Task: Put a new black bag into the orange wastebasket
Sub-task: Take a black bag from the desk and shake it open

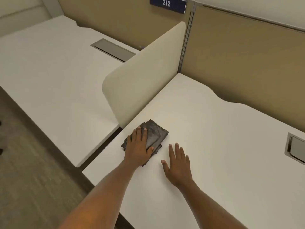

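A stack of folded black bags (156, 135) lies on the white desk (214, 146) near its left edge, just in front of the cream divider. My left hand (138, 146) rests flat on top of the stack, fingers spread, covering its left half. My right hand (178, 164) hovers flat over the bare desk just right of the stack, fingers apart, holding nothing. The orange wastebasket is not in view.
A rounded cream divider (143, 76) separates this desk from a second white desk (49, 71) on the left. Each desk has a grey cable hatch (295, 148) (113, 49). Tan partition walls stand behind, with a "212" sign (167, 4). Carpeted floor (24, 171) lies lower left.
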Available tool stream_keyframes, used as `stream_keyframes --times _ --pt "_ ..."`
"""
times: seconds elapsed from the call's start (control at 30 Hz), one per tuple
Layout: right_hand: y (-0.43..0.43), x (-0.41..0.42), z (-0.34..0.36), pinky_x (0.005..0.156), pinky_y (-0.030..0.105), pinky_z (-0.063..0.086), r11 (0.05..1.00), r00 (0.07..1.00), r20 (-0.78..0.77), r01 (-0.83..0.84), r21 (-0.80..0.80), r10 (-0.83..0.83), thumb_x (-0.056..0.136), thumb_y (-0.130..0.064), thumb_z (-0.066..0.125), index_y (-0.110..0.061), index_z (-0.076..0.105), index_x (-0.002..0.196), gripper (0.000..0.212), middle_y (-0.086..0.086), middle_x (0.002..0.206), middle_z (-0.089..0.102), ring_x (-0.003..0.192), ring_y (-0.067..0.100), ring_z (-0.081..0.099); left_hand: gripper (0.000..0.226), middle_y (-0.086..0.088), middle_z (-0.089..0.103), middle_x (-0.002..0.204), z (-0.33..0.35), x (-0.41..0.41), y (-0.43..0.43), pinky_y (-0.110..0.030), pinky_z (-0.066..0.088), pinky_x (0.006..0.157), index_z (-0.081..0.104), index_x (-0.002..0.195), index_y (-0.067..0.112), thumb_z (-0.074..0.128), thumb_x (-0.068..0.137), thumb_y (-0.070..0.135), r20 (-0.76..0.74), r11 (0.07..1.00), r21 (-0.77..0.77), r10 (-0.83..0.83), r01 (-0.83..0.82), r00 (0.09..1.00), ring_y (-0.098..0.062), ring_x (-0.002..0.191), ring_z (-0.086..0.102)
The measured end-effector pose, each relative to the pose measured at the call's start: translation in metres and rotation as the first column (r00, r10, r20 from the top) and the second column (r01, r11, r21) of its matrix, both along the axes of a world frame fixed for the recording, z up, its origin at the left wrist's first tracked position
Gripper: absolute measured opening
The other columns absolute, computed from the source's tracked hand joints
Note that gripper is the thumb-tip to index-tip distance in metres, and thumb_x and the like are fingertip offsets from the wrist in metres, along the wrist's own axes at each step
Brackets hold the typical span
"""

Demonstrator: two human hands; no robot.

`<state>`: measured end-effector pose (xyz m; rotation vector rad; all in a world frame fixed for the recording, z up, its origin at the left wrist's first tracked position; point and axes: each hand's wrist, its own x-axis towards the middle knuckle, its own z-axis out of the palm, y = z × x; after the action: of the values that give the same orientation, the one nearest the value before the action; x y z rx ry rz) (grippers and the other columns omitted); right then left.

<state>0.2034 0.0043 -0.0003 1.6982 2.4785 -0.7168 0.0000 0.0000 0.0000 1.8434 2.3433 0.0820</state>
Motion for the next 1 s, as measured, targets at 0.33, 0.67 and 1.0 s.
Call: stream_keyframes --times 0.33,0.67,1.0 --pt "0.004 -0.003 -0.004 0.122 0.049 0.018 0.996 0.985 0.158 -0.069 -0.054 0.077 0.101 -0.059 0.030 -0.020 0.015 0.162 0.074 0.012 0.171 -0.002 0.157 0.034 0.005 0.079 -0.021 0.046 0.152 0.012 -0.005 0.003 -0.058 0.044 0.101 0.041 0.151 0.007 0.050 0.075 0.030 0.018 0.997 -0.075 0.011 -0.009 1.000 -0.041 0.135 0.048" --pt "0.013 -0.035 0.056 0.111 0.037 0.038 0.957 0.886 -0.380 0.197 -0.215 -0.268 0.099 -0.052 0.052 -0.014 0.045 0.149 0.064 0.009 0.151 0.049 0.140 0.025 0.044 0.074 -0.017 0.034 0.160 0.049 0.000 0.000 -0.060 0.035 0.109 0.029 0.157 0.011 0.031 0.085 0.031 0.052 0.999 0.013 0.043 -0.043 0.998 -0.038 0.146 0.034" --pt "0.001 -0.041 0.123 0.095 0.038 0.058 0.687 0.302 -0.624 0.187 -0.702 -0.720 0.098 -0.042 0.057 -0.025 0.069 0.119 0.029 -0.005 0.109 0.077 0.103 0.013 0.073 0.073 -0.006 0.022 0.166 0.091 0.063 -0.026 -0.054 0.023 0.120 0.021 0.159 0.019 0.025 0.092 0.046 0.237 0.982 0.189 -0.057 0.011 0.970 -0.026 0.154 0.019"
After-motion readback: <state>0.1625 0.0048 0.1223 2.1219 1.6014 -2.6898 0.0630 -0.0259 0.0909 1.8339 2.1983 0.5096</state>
